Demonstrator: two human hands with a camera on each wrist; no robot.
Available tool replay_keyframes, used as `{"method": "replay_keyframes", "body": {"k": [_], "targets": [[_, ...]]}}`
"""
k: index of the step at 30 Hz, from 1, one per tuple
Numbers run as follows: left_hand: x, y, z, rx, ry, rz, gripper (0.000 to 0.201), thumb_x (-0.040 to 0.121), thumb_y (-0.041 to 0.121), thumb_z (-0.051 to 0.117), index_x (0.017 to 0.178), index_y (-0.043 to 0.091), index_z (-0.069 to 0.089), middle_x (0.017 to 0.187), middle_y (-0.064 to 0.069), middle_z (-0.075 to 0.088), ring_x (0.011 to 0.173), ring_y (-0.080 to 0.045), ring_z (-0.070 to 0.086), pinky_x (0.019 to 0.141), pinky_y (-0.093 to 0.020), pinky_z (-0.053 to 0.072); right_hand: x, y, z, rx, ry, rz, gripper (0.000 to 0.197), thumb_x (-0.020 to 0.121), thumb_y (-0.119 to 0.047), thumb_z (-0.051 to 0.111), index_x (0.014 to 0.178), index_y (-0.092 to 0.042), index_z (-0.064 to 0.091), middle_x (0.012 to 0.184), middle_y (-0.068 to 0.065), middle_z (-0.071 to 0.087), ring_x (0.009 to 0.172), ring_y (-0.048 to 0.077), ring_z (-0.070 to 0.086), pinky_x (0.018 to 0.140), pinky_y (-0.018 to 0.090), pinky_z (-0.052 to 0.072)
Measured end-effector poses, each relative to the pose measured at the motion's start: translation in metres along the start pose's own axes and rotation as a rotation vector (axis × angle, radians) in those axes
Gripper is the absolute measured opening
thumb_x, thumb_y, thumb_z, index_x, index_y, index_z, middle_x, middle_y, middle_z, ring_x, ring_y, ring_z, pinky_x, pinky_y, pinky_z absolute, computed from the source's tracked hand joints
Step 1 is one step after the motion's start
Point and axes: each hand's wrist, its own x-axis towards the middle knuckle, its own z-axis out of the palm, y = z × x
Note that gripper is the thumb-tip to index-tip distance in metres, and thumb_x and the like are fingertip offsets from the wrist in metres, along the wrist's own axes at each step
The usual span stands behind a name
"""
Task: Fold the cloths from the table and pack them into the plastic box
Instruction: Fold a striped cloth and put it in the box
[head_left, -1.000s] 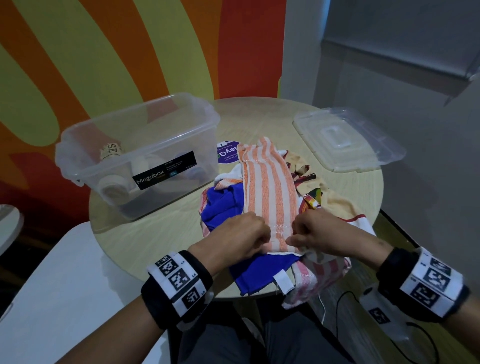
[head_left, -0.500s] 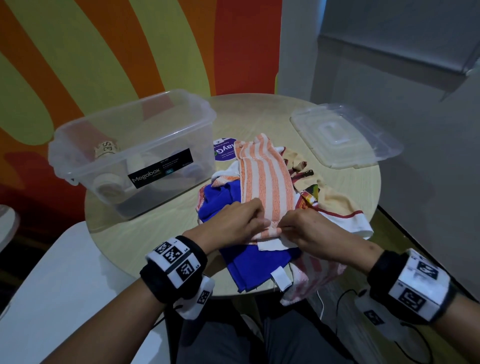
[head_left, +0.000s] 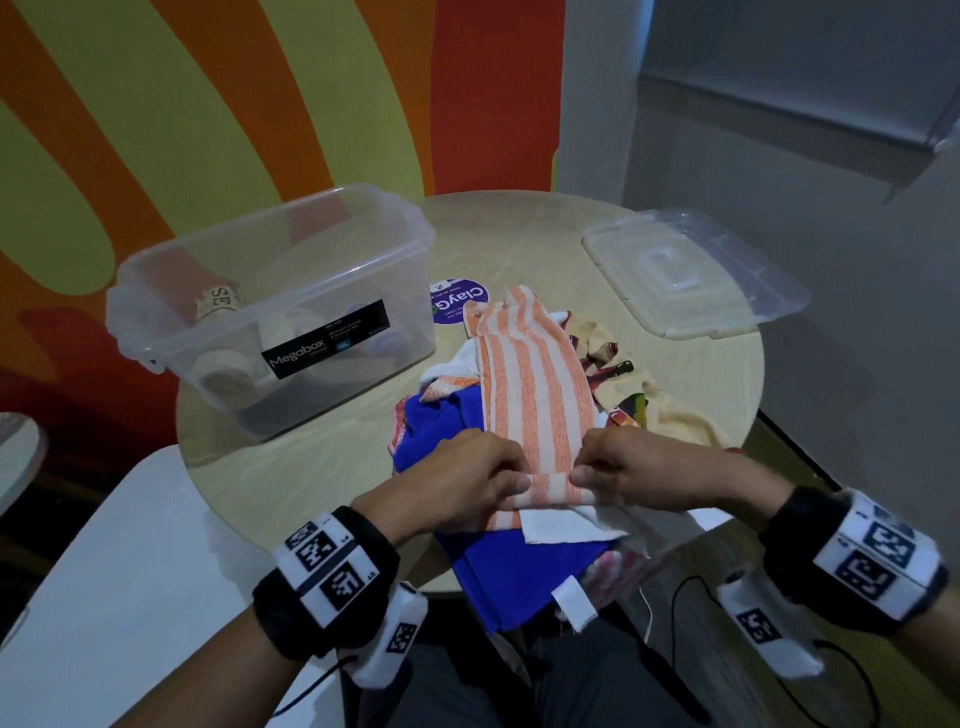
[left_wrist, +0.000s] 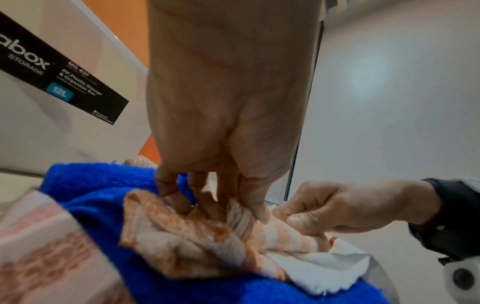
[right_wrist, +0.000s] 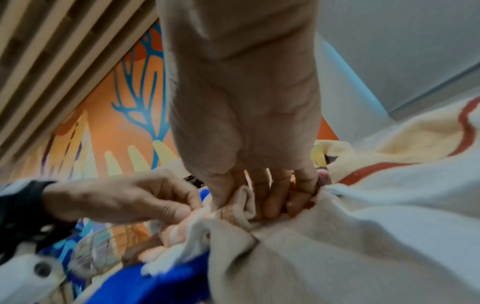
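Blue cloth (head_left: 498, 566): nearest me, hanging over the near bench edge under the pile.
Left hand (head_left: 462, 480): mine, fingers curled, pinching the near end of the orange-striped cloth (head_left: 535, 395).
Right hand (head_left: 639, 475): mine, just beside the left, thumb and fingers pinching the same near end.
Orange-striped cloth: a narrow strip running away from me on top of the pile, middle of the bench (head_left: 311, 467).
Step in hand: I judge it the start of rolling or folding this strip from its near end.
Next move: carry the end farther, edges kept level.
Plastic box (head_left: 270, 306): far left, open, rolled cloths inside.
Lid (head_left: 691, 273): far right, well apart.
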Motion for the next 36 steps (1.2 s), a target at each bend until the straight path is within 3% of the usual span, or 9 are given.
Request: {"method": "replay_keyframes", "body": {"k": [2,4,7,9,14,20,24,29,36], "targets": [[0.004,-0.003,0.004,-0.006,0.025,-0.038,0.017,0.104,0.035,0.055,0.104,0.023,0.066,0.096,0.004,0.066,0.084,-0.014,0.060,0.078,-0.042,0.055,0.004,0.001,0.010,-0.081,0.090,0.019,0.034,0.104,-0.041,0.050,0.085,-0.014,0.062,0.091,0.003,0.058,0.083,0.020,0.054,0.077,0.043,0.050],[0.008,-0.001,0.006,-0.030,0.047,-0.065,0.012,0.105,0.035,0.054,0.105,0.023,0.057,0.096,0.003,0.063,0.084,-0.017,0.061,0.072,-0.037,0.053,0.004,0.003,0.016,-0.148,0.246,0.012,0.029,0.101,-0.042,0.055,0.082,-0.020,0.057,0.089,-0.002,0.054,0.084,0.019,0.050,0.074,0.040,0.047],[0.010,0.000,0.008,-0.063,0.085,-0.084,0.011,0.106,0.033,0.052,0.102,0.023,0.050,0.096,0.001,0.062,0.083,-0.019,0.062,0.073,-0.041,0.057,0.000,0.001,0.024,-0.282,0.442,-0.137,0.030,0.094,-0.050,0.054,0.099,-0.021,0.060,0.098,-0.003,0.050,0.090,0.017,0.043,0.074,0.036,0.043],[0.012,0.002,0.010,-0.085,0.098,-0.119,0.010,0.106,0.031,0.050,0.100,0.022,0.049,0.096,-0.001,0.064,0.084,-0.021,0.066,0.076,-0.047,0.060,0.000,-0.004,0.032,-0.282,0.452,-0.233,0.028,0.092,-0.050,0.062,0.102,-0.024,0.061,0.099,-0.006,0.050,0.089,0.014,0.040,0.072,0.030,0.040],[0.017,0.005,0.004,-0.130,0.098,-0.187,0.006,0.102,0.025,0.057,0.098,0.020,0.055,0.094,-0.001,0.068,0.084,-0.020,0.071,0.077,-0.042,0.062,0.015,-0.007,0.045,-0.438,0.486,-0.239,0.019,0.083,-0.020,0.082,0.098,-0.020,0.070,0.090,-0.001,0.060,0.079,0.019,0.051,0.065,0.031,0.037],[0.013,0.006,-0.008,-0.049,0.269,-0.049,0.021,0.096,0.037,0.069,0.090,0.017,0.069,0.087,0.003,0.067,0.080,-0.014,0.064,0.069,-0.033,0.055,0.023,-0.008,0.017,-0.094,0.313,-0.209,0.017,0.099,-0.024,0.060,0.101,-0.014,0.073,0.093,-0.001,0.067,0.079,0.014,0.057,0.069,0.030,0.048],[0.008,0.004,-0.008,0.136,0.152,0.121,0.028,0.089,0.046,0.074,0.103,0.023,0.072,0.103,0.007,0.065,0.095,-0.010,0.055,0.079,-0.035,0.052,0.027,-0.004,0.001,0.057,0.186,-0.133,0.011,0.097,-0.018,0.062,0.095,-0.013,0.072,0.082,-0.005,0.066,0.072,0.011,0.057,0.062,0.024,0.043],[0.014,-0.007,-0.012,-0.014,0.155,0.044,0.025,0.102,0.033,0.060,0.113,0.017,0.076,0.097,0.003,0.074,0.083,-0.010,0.065,0.075,-0.039,0.056,0.035,0.009,-0.011,0.253,0.110,-0.041,0.015,0.100,-0.022,0.063,0.087,-0.020,0.071,0.075,-0.008,0.063,0.066,0.005,0.053,0.063,0.024,0.043],[0.016,-0.014,-0.009,-0.163,0.242,-0.063,0.014,0.100,0.039,0.063,0.104,0.026,0.064,0.096,0.009,0.068,0.087,-0.006,0.062,0.081,-0.038,0.055,0.030,0.016,-0.015,0.572,0.020,-0.026,0.020,0.088,-0.028,0.080,0.100,-0.013,0.075,0.093,0.012,0.076,0.077,0.016,0.067,0.073,0.027,0.054]]}}
